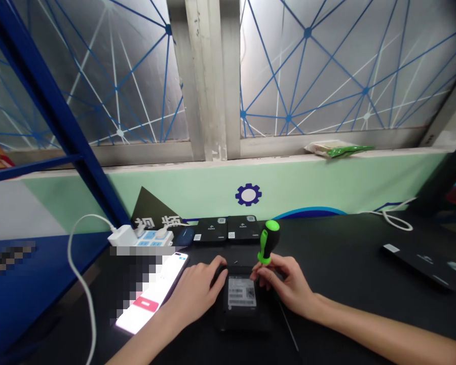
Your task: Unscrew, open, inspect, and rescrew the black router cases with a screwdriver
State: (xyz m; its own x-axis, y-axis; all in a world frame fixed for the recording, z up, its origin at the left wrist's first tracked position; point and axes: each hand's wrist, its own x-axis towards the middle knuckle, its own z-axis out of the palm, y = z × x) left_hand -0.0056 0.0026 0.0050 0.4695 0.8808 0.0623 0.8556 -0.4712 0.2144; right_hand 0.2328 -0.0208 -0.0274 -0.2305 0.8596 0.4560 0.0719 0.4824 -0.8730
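Black table [338, 263], right hand [289, 281] pinching screwdriver [268, 242]

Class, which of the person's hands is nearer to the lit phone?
Left. The left hand lies between the phone and the labelled black device; the right hand is farther away, on the device's other side, holding the green-and-black screwdriver.

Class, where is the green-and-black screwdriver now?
Just right of centre in the head view, the screwdriver is in the right hand, close to the labelled black device.
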